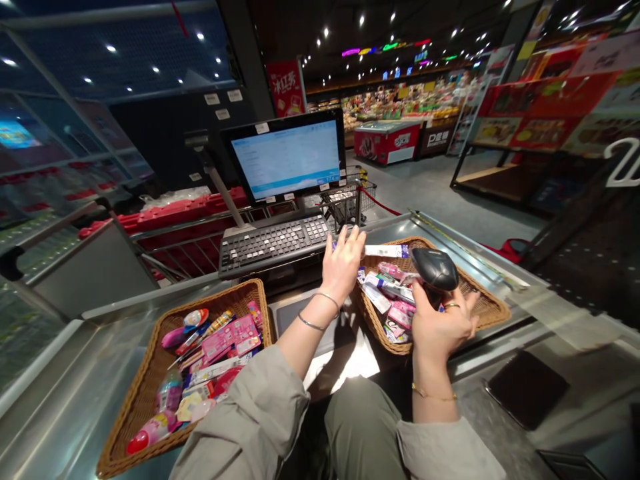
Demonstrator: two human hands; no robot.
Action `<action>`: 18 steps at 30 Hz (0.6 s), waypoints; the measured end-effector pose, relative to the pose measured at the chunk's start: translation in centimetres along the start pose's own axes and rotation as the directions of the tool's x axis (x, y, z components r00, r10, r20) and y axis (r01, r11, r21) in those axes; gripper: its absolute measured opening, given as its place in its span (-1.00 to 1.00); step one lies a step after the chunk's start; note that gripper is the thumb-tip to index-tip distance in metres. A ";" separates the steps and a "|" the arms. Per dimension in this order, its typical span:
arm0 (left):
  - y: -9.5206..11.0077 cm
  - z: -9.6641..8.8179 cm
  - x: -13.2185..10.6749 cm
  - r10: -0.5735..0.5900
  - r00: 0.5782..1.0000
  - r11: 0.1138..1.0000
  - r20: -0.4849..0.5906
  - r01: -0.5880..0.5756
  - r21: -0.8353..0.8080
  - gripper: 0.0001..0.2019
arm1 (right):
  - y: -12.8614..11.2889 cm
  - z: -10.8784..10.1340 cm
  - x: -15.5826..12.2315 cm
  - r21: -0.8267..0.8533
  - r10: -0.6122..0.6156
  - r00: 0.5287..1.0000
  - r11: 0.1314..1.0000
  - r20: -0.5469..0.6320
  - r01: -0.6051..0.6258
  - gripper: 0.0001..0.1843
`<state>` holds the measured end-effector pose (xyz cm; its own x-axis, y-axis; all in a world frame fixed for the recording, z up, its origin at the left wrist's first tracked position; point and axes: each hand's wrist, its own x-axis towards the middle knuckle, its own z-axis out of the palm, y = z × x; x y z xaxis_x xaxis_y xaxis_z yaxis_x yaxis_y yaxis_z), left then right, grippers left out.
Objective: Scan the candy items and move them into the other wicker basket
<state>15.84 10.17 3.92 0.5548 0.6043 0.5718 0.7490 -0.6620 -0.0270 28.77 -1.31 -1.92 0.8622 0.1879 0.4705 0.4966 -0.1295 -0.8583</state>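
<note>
My left hand [344, 263] is over the right end of the keyboard, closed on a long white-and-blue package [387, 251]. The package sticks out on both sides of the hand, and my thumb is hidden. In my right hand [443, 327] is a black barcode scanner [434, 267], its head tilted over the right wicker basket [485, 307]. Pink and white small packages [395, 313] lie in that basket. To the left, another wicker basket [263, 300] holds pink cards, bottles and thin packages [220, 343].
A monitor [287, 160] with a lit screen stands behind the black keyboard [275, 243]. Both baskets rest on a metal counter [120, 327]. A shopping cart [345, 200] is beyond the counter, and shelves with red boxes [545, 100] are at the right.
</note>
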 end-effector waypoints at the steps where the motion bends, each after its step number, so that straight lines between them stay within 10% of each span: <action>1: 0.2 0.0 0.2 0.006 1.000 1.000 -0.003 -0.006 -0.006 -0.50 | 0.1 0.0 0.1 -0.003 -0.006 1.000 1.000 -0.004 0.006 -0.42; 8: -0.5 -0.9 -2.0 -0.063 0.998 0.997 -0.003 0.063 -0.045 -0.46 | 0.2 -0.3 0.2 -0.028 -0.038 0.999 0.999 0.004 0.039 -0.48; 18: -5.2 -4.5 -11.0 -0.232 0.972 0.971 0.032 0.234 -0.044 -0.42 | -1.8 -0.5 -2.6 0.083 -0.149 0.973 0.987 0.175 0.136 -0.42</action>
<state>4.20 4.92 1.46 0.3768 0.7555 0.5360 0.8411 -0.5214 0.1437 25.73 -2.02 -1.49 0.7475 0.3728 0.5497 0.5991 -0.0212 -0.8004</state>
